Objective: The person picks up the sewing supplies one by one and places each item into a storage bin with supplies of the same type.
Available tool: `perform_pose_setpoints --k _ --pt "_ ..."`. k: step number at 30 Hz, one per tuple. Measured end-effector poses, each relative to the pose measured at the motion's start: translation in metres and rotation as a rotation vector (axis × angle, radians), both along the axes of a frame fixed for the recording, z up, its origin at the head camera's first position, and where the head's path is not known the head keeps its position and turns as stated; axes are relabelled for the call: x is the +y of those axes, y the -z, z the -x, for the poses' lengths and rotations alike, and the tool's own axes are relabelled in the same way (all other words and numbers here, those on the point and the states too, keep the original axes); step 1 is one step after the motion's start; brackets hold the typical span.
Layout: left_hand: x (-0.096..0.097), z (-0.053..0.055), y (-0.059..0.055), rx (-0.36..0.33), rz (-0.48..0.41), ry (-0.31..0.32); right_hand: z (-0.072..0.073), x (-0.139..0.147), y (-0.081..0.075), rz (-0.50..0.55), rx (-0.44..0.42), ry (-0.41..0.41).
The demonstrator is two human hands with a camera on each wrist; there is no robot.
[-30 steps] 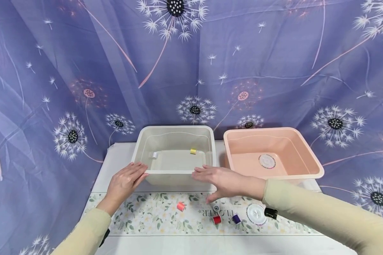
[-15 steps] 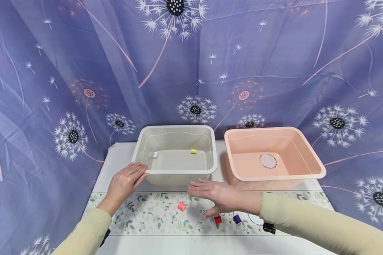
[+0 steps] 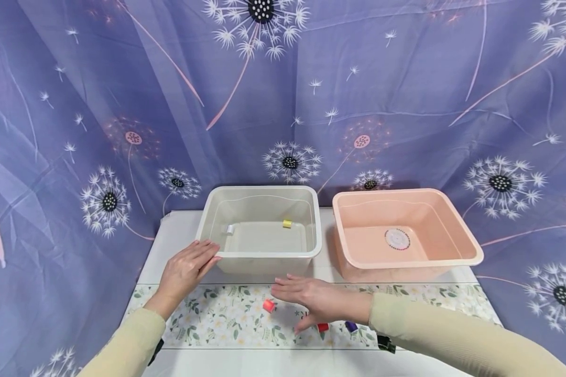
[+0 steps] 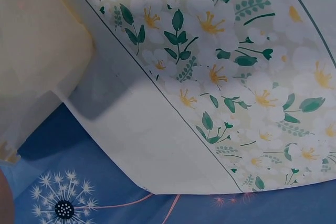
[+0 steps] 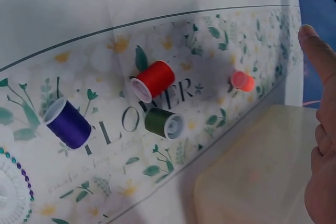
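Observation:
My left hand (image 3: 185,269) rests its straight fingers on the front left rim of the grey-white bin (image 3: 264,255). The right hand (image 3: 313,298) hovers over the flowered strip, fingers extended and holding nothing. Just past its fingertips lies a coral thread spool (image 3: 268,306). Below the palm and wrist, a red thread spool (image 3: 323,327) and a purple thread spool (image 3: 351,326) show partly. A green thread spool (image 5: 164,123), hidden by the hand in the head view, appears in the right wrist view beside the red one. A pin wheel (image 5: 13,192) sits at that view's left edge.
Inside the grey-white bin lie a white spool (image 3: 229,229) and a yellow spool (image 3: 287,224). To its right stands a peach bin (image 3: 410,263) with another pin wheel (image 3: 398,239) in it. A blue dandelion curtain (image 3: 245,104) hangs behind the table.
The right hand has drawn away from the grey-white bin's front rim, toward the person and slightly left, and now covers the green spool. My left hand stays on the rim.

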State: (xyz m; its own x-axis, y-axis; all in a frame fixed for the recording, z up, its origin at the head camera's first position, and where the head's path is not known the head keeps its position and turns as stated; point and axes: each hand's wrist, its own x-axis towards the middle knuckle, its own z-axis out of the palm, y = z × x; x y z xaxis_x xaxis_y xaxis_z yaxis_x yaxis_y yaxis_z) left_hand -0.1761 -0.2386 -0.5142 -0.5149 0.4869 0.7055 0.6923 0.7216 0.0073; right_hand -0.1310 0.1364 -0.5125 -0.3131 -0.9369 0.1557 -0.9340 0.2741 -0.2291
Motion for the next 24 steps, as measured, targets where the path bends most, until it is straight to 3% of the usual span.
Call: perform_pose_setpoints --k 12,24 --pt "-0.001 0.003 0.004 0.018 -0.011 0.005 0.000 -0.014 0.025 -0.001 -0.066 0.035" --pt "0.001 -0.001 -0.003 -0.004 0.008 -0.003 0.003 -0.024 0.044 -0.006 -0.180 0.107"
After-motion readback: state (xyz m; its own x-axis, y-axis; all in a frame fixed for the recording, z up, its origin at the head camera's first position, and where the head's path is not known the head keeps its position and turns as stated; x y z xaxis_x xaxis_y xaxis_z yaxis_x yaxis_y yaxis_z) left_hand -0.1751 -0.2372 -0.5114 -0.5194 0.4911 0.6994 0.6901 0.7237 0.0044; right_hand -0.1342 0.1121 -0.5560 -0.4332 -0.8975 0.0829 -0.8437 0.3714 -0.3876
